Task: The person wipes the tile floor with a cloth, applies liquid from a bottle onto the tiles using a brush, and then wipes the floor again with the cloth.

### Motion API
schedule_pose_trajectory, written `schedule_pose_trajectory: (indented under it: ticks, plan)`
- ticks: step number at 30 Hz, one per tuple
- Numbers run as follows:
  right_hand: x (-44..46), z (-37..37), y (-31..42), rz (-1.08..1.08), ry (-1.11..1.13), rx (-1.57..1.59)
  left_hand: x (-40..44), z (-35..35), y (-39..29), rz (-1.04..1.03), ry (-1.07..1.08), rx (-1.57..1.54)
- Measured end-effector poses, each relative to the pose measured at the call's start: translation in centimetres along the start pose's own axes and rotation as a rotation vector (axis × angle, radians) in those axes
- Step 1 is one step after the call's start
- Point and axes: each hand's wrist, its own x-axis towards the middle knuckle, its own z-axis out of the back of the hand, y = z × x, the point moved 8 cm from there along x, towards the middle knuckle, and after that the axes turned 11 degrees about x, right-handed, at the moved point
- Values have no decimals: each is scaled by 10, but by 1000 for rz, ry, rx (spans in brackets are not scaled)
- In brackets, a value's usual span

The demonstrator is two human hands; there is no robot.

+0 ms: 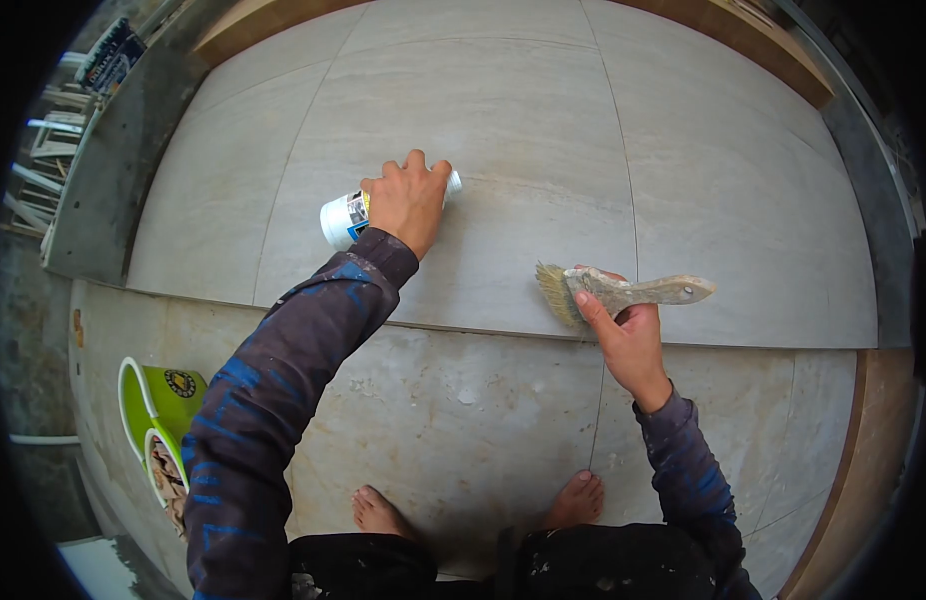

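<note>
Left hand (408,205) grips a tilted white plastic bottle (337,222), its label printed partly blue and yellow, over the grey tiled step (463,120), while right hand (635,348) clasps a residue-caked flat brush (605,289), pale bristles splayed, near the step's front edge.

I grip a white bottle (337,221) (blue-and-yellow label showing), tipped nearly sideways, and a smeared brush (631,292), bristles pointing left.

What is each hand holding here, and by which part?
The left hand holds a white bottle by its body, toward the narrower end; the right hand holds a brush just behind the bristles, its handle free.
</note>
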Motion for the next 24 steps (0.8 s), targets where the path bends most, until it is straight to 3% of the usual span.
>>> schedule_pose_trajectory:
  ticks: [24]
  plan:
    - [13, -16, -9, 9, 40, 10, 12, -9, -11, -9, -13, 38]
